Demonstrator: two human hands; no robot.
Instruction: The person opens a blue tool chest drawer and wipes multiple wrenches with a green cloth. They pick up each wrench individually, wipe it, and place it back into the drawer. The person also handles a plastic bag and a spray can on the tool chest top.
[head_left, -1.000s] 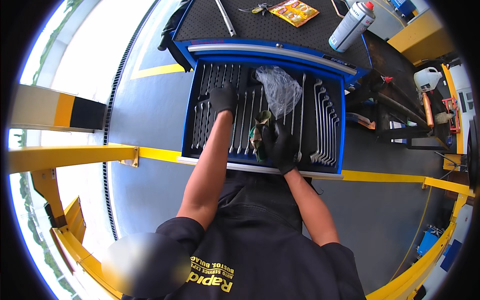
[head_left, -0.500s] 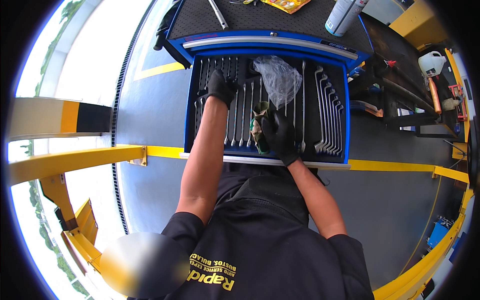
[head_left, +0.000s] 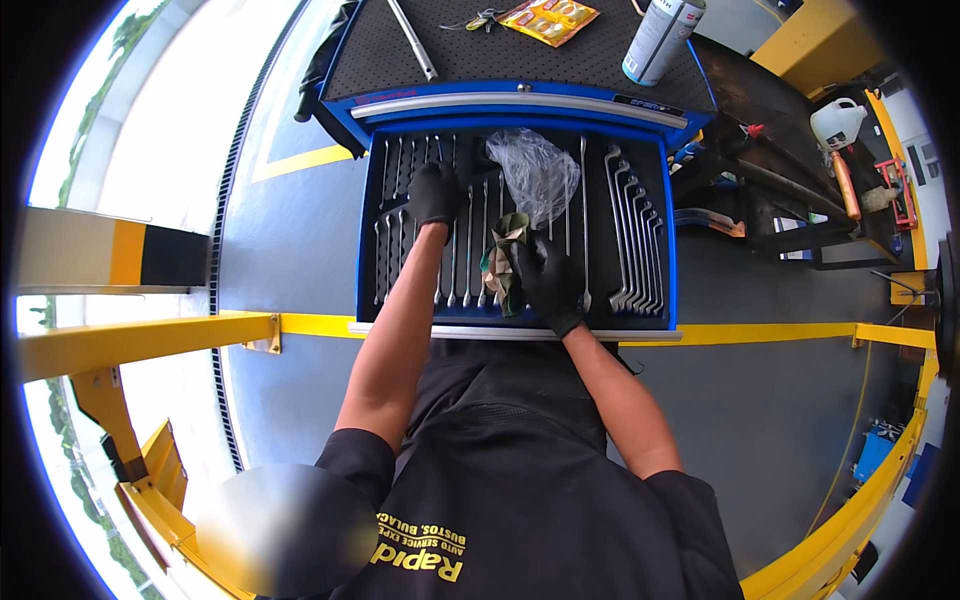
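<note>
A tool drawer (head_left: 655,323) is pulled out in front of me, lined in black and laid with rows of wrenches. My left hand (head_left: 433,195), in a black glove, is curled over the small combination wrenches (head_left: 400,160) at the far left. Its fingertips point away from me, and whatever they pinch is hidden. My right hand (head_left: 552,280), gloved as well, grips a crumpled camouflage-patterned rag (head_left: 504,265) above the long wrenches in the middle. Beyond the rag lies a clear plastic bag (head_left: 535,172). Offset ring wrenches (head_left: 630,230) fill the drawer's right side.
On the blue cabinet's dark top (head_left: 460,60) lie a long metal bar (head_left: 412,40), a yellow packet (head_left: 548,20) and a spray can (head_left: 662,42). A dark workbench (head_left: 770,170) with a white jug (head_left: 838,124) stands right. Yellow rails (head_left: 150,340) flank me.
The whole view has shifted slightly, with the drawer now lower and further left. The rag has changed shape a little in my right hand. My left hand stays over the small wrenches.
</note>
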